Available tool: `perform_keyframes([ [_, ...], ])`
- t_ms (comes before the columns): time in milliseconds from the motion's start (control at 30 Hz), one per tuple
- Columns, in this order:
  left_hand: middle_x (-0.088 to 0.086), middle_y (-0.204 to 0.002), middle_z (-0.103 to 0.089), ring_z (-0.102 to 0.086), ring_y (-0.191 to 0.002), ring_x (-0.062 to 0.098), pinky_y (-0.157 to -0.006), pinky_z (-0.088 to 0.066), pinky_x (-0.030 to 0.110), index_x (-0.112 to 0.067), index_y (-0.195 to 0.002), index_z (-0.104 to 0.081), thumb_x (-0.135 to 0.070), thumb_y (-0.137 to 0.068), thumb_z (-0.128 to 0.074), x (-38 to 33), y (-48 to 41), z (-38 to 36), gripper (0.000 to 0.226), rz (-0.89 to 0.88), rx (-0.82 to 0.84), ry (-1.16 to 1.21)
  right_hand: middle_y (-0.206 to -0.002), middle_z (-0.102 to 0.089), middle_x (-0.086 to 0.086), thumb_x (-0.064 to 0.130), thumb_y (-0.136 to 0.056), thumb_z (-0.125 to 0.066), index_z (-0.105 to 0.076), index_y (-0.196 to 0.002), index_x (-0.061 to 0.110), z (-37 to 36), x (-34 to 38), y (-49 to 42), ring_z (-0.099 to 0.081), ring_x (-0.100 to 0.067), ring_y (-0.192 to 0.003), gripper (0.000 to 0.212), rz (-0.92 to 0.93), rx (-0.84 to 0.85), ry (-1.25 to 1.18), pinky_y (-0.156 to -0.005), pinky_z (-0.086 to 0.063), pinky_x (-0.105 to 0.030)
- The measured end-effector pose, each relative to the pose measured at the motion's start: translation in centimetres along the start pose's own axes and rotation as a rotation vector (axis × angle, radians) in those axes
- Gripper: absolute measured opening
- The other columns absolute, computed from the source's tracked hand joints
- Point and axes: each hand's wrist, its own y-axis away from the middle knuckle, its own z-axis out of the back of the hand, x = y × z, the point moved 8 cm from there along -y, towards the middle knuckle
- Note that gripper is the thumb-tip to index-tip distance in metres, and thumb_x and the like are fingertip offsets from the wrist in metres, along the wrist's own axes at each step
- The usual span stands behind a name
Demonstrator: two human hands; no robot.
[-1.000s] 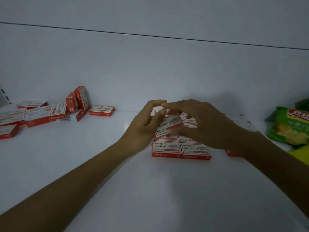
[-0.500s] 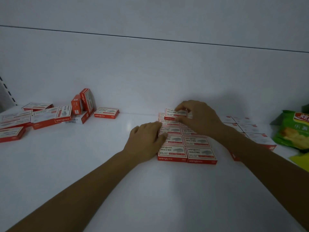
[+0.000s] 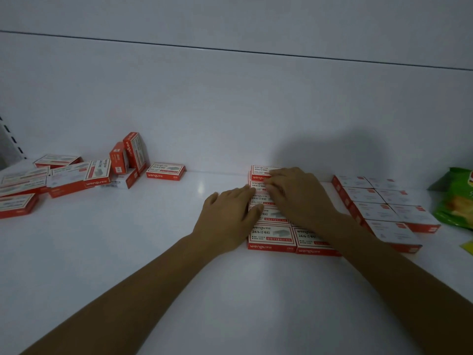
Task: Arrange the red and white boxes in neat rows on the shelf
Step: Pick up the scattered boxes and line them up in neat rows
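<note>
Red and white boxes [image 3: 271,235] lie flat in tidy rows at the middle of the white shelf [image 3: 128,252]. My left hand [image 3: 227,219] rests against the left side of these rows, fingers straight. Over the far boxes lies my right hand [image 3: 297,196], its fingertips touching a box [image 3: 259,187] near the back wall. It hides much of the right column. A second tidy block of boxes [image 3: 378,211] lies further right. Loose boxes [image 3: 76,175] sit jumbled at the far left, two of them on end [image 3: 129,155].
A single box [image 3: 165,171] lies flat by the back wall, between the pile and the rows. A green snack bag [image 3: 457,198] lies at the right edge. The shelf's back wall stands close behind everything.
The box held between both hands a second ago now lies at the back of the rows. My right hand has come down flat on the boxes and my left hand has settled against their left side.
</note>
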Motion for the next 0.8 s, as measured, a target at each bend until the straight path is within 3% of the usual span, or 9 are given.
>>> perform_keyframes([
  [200, -0.007, -0.128, -0.056, -0.053, -0.115, 0.015, -0.104, -0.034, 0.049, -0.024, -0.133, -0.043, -0.052, -0.092, -0.020, 0.2, -0.1, 0.0, 0.055, -0.011, -0.013, -0.002, -0.144, -0.043, 0.000, 0.054, -0.087, -0.019, -0.049, -0.133, 0.022, -0.9, 0.0, 0.6, -0.035, -0.018, -0.134, 0.063, -0.029, 0.039, -0.100, -0.112, -0.026, -0.043],
  [367, -0.007, -0.127, -0.056, -0.053, -0.114, 0.015, -0.102, -0.034, 0.051, -0.024, -0.131, -0.044, -0.054, -0.091, -0.018, 0.4, -0.2, -0.2, 0.056, -0.011, -0.015, -0.013, -0.144, -0.042, -0.001, 0.052, -0.092, -0.025, -0.044, -0.136, 0.022, -1.0, 0.0, 0.7, -0.034, -0.018, -0.135, 0.057, -0.024, 0.061, -0.119, -0.112, -0.026, -0.043],
  [500, -0.010, -0.139, -0.047, -0.047, -0.123, 0.013, -0.106, -0.030, 0.051, -0.029, -0.135, -0.040, -0.055, -0.090, -0.013, 0.1, -0.1, -0.2, 0.059, -0.015, -0.017, 0.007, -0.137, -0.051, -0.001, 0.046, -0.096, -0.036, -0.040, -0.138, 0.026, 1.3, -1.2, 0.5, -0.052, -0.018, -0.119, 0.047, -0.130, 0.061, -0.317, -0.100, -0.039, -0.032],
  [567, -0.011, -0.150, -0.031, -0.035, -0.134, 0.012, -0.113, -0.019, 0.052, -0.035, -0.141, -0.032, -0.053, -0.095, -0.011, -0.3, 0.1, -0.1, 0.054, -0.004, 0.016, 0.032, -0.138, -0.050, -0.001, 0.046, -0.096, -0.036, -0.036, -0.140, 0.026, 2.9, -2.0, 0.8, -0.053, -0.018, -0.117, 0.048, -0.182, 0.068, -0.384, -0.093, -0.036, -0.027],
  [667, -0.013, -0.156, -0.008, -0.009, -0.143, 0.009, -0.116, 0.000, 0.047, -0.038, -0.147, -0.012, -0.060, -0.089, -0.004, -0.6, 0.3, -0.3, 0.062, 0.012, 0.096, 0.035, -0.149, -0.034, 0.000, 0.053, -0.093, -0.031, -0.026, -0.144, 0.024, 3.5, -2.1, 2.1, -0.037, -0.019, -0.133, 0.059, -0.180, 0.179, -0.283, -0.105, -0.029, -0.036],
  [800, -0.021, -0.151, 0.014, 0.016, -0.140, -0.001, -0.113, 0.015, 0.039, -0.039, -0.146, 0.004, -0.074, -0.078, 0.004, -1.8, 1.1, -0.9, 0.076, -0.099, 0.177, 0.000, -0.157, -0.005, 0.000, 0.062, -0.087, -0.014, -0.007, -0.149, 0.025, 1.5, -1.3, 5.6, -0.003, -0.015, -0.144, 0.072, -0.161, 0.291, -0.132, -0.115, -0.005, -0.040],
])
